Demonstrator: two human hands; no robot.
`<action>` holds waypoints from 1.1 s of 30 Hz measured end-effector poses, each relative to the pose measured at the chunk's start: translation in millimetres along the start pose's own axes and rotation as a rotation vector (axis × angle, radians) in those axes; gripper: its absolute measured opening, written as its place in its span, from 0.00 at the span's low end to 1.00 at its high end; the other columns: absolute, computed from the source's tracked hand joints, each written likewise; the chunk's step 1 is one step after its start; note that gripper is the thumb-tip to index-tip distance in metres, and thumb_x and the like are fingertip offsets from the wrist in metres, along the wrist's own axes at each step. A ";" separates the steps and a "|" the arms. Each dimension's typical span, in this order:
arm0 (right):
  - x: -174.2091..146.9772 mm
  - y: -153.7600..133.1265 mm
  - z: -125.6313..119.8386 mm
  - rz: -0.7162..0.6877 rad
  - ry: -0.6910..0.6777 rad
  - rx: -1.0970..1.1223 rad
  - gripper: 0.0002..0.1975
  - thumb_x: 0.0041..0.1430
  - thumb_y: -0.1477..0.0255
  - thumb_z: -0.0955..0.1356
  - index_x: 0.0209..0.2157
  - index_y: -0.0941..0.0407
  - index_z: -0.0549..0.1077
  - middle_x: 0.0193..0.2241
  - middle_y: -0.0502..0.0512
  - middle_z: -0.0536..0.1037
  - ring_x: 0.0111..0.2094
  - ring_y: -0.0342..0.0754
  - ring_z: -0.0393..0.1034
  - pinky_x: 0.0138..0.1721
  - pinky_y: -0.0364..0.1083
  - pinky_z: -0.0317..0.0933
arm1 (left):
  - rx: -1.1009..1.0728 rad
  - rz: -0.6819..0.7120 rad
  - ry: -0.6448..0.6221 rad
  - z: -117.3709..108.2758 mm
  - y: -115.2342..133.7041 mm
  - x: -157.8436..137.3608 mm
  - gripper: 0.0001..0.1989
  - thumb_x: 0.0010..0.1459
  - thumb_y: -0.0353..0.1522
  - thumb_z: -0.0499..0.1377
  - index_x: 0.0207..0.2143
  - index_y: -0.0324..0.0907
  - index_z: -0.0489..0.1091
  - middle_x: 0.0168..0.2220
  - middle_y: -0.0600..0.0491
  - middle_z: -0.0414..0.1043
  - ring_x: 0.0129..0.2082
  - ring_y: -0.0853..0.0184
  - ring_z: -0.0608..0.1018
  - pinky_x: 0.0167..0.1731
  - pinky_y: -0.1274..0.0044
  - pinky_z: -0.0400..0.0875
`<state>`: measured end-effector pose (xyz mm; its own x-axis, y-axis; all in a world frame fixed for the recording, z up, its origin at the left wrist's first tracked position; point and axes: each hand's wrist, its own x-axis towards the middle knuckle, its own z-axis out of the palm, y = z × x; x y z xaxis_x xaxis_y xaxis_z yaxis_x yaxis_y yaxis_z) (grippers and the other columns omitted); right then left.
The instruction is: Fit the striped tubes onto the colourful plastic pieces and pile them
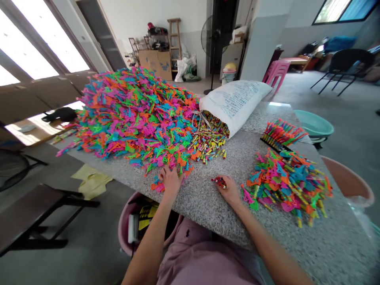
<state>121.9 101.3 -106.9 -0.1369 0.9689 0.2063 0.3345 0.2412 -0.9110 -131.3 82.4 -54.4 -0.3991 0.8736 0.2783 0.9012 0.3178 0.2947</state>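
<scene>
My left hand [171, 180] rests at the near edge of a large heap of small bright plastic pieces [142, 114] in pink, blue, green and orange. Its fingers curl down onto pieces there; its fingertips are partly hidden. My right hand [230, 193] is closed round a small bunch of red patterned tubes [219, 181], just above the stone tabletop. Beyond my hands, similar short printed tubes [209, 140], mostly yellow and red, spill from the mouth of a white woven sack [234, 101] beside the heap.
To the right lies a pile of plastic pieces joined to printed tubes [287, 182], with a row of upright ones in a black holder [274, 144] behind it. A pink tub [126, 229] stands below the granite table's [204, 206] front edge. Basins [314, 120] stand past its right side.
</scene>
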 end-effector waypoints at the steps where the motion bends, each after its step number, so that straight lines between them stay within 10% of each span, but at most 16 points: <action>1: -0.1 -2.1 0.6 0.008 0.018 0.016 0.14 0.50 0.66 0.69 0.39 0.55 0.72 0.34 0.56 0.77 0.37 0.53 0.71 0.42 0.53 0.64 | 0.007 0.017 -0.007 0.8 -3.3 4.0 0.16 0.51 0.39 0.63 0.39 0.38 0.73 0.52 0.37 0.64 0.56 0.42 0.61 0.50 0.55 0.58; 6: -5.1 -35.4 2.3 0.080 0.013 0.181 0.15 0.53 0.60 0.68 0.37 0.56 0.70 0.27 0.52 0.76 0.28 0.49 0.71 0.32 0.48 0.67 | -0.532 0.059 -0.056 -3.2 18.7 -5.4 0.08 0.54 0.36 0.59 0.35 0.41 0.68 0.37 0.46 0.72 0.43 0.56 0.74 0.45 0.63 0.66; 13: -30.7 -107.9 -24.2 0.017 -0.149 0.117 0.09 0.53 0.66 0.70 0.36 0.55 0.73 0.30 0.52 0.77 0.31 0.47 0.71 0.34 0.45 0.65 | -1.470 -0.291 -0.465 -50.2 71.3 -67.2 0.14 0.52 0.40 0.63 0.37 0.41 0.67 0.27 0.57 0.70 0.25 0.73 0.72 0.27 0.80 0.70; 33: -63.5 -120.8 -45.8 -0.273 -0.189 -0.262 0.31 0.42 0.86 0.62 0.49 0.52 0.71 0.41 0.56 0.77 0.43 0.53 0.71 0.42 0.50 0.66 | -1.435 -0.177 -0.375 -72.8 93.3 -91.8 0.11 0.52 0.37 0.64 0.28 0.40 0.68 0.26 0.56 0.69 0.27 0.72 0.71 0.29 0.81 0.66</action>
<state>132.9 13.2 6.4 -0.4136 0.8461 0.3361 0.4845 0.5171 -0.7055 -22.9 4.9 14.1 -0.2162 0.9757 -0.0352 -0.1717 -0.0025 0.9852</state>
